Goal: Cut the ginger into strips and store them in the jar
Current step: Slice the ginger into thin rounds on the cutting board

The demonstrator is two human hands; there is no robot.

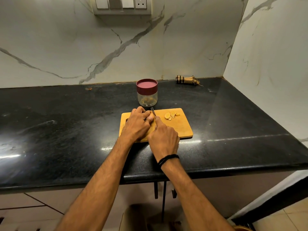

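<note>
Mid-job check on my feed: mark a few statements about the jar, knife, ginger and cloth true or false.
The jar has its lid off. False: the maroon lid is on it.
The right hand holds the knife. True.
Cut ginger slices lie on the cutting board, right of the blade. True.
The folded cloth lies on the board. False: it lies on the counter by the back wall.
The left hand rests on the counter. False: it is over the board, fingers curled beside the blade.
</note>
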